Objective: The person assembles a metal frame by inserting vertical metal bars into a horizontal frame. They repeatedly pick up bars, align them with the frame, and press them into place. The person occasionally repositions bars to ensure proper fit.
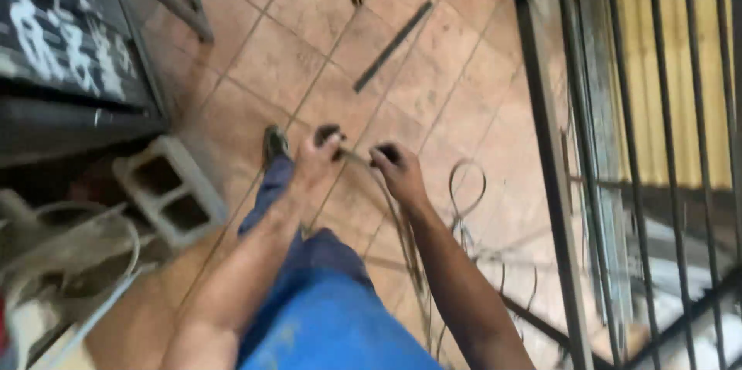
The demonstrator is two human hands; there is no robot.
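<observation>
My left hand [318, 155] and my right hand [396, 171] are both closed on a thin wire [355, 157] stretched between them, held out over the tiled floor. From my right hand the wire hangs down in long strands [410, 254] past my blue-trousered leg [309, 293]. More wire lies in loose loops [468, 192] on the floor to the right. My shoe [274, 142] shows just left of my left hand.
A metal bar grille [641, 146] stands along the right. A hollow concrete block [171, 188] and coiled hose [69, 254] sit at the left under a dark bench [62, 68]. A flat metal strip [393, 45] lies on the tiles ahead.
</observation>
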